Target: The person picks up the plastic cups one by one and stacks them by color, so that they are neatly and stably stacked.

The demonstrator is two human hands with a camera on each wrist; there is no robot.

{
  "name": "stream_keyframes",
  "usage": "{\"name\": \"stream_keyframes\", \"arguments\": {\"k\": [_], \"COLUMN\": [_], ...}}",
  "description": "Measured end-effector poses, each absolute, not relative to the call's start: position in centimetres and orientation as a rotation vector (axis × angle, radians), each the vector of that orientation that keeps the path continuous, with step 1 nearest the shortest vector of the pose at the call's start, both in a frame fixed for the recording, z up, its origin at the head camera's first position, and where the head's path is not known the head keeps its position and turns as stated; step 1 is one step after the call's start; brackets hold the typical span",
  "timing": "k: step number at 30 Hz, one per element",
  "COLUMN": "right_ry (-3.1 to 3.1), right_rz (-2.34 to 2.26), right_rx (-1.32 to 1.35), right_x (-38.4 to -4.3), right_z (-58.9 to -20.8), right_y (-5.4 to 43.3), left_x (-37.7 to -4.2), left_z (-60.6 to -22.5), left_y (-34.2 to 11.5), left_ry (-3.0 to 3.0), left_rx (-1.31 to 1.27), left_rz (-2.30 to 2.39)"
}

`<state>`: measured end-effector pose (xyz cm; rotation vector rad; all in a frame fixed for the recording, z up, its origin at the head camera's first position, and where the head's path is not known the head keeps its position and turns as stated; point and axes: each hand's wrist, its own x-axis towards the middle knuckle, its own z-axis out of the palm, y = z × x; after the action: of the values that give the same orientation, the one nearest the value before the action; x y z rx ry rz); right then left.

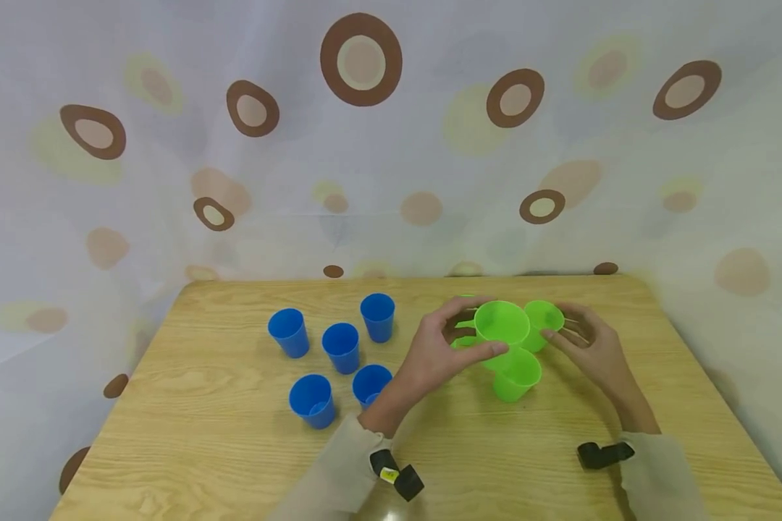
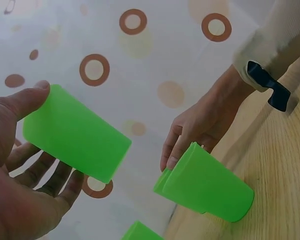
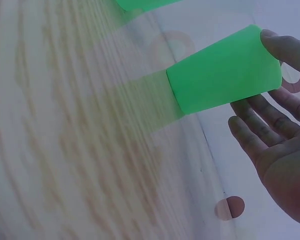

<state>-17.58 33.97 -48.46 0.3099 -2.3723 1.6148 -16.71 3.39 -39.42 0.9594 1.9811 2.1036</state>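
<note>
My left hand (image 1: pixel 438 352) holds a green cup (image 1: pixel 502 323) between thumb and fingers, raised above the other green cups. In the left wrist view this cup (image 2: pixel 77 132) is tilted, the thumb at its rim and the fingers along the opposite side. To the right, my right hand (image 1: pixel 593 352) grips a second green cup (image 1: pixel 544 318) near its rim, thumb on one side and fingers on the other. A third green cup (image 1: pixel 516 378) stands upright on the table, in front of these two. More green (image 1: pixel 464 341) shows between my left fingers, mostly hidden by that hand.
Several blue cups (image 1: pixel 341 347) stand upright, mouths up, on the left half of the wooden table (image 1: pixel 202 405). One blue cup (image 1: pixel 371 382) is partly covered by my left wrist. A patterned curtain (image 1: pixel 391 159) hangs behind the table's far edge.
</note>
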Motion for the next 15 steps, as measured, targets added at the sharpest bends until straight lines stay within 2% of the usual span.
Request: {"name": "stream_keyframes", "arguments": {"k": [15], "right_ry": [-2.376], "right_rz": [1.646], "right_rx": [0.325], "right_x": [-17.8], "right_z": [-48.3], "right_y": [34.3], "left_x": [-19.7], "left_z": [-38.7], "left_y": [5.8], "left_ry": [1.999], "left_rx": [0.919], "left_rz": [2.152]}}
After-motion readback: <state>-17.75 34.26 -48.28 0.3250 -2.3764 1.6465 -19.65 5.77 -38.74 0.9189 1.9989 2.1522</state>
